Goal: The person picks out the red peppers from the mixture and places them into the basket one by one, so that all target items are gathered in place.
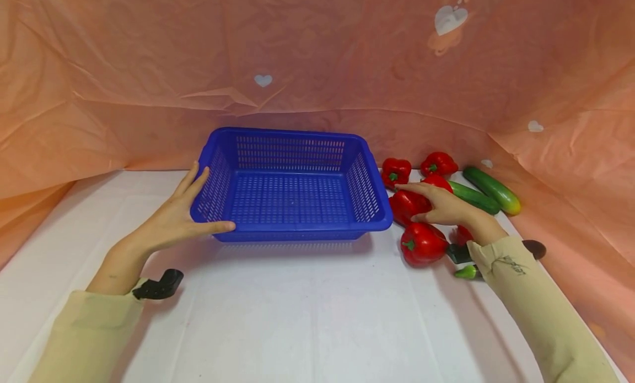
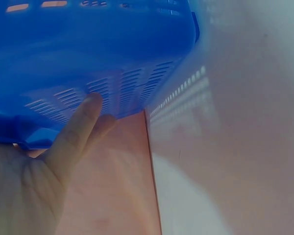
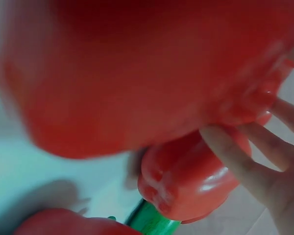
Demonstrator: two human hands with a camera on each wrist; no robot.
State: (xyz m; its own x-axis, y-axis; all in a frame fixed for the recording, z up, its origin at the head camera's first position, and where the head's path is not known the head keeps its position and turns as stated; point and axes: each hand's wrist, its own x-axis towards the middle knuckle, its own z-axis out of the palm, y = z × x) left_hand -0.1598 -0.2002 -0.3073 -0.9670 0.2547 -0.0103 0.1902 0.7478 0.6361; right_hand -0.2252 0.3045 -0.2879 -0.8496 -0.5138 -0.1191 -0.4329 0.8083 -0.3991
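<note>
I've got the left hand [image 1: 171, 215] over there touching the blue basket [image 1: 292, 227], fingers spread — and the right hand [image 1: 445, 206], fingers apart, over a red pepper [image 1: 408, 204].

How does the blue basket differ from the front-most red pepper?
The blue basket is much larger than the front-most red pepper. The basket is rectangular and open-topped, while the pepper is rounded with a green stem. The basket's walls are slotted; the pepper's skin looks smooth and glossy. Both sit on the white surface.
</note>
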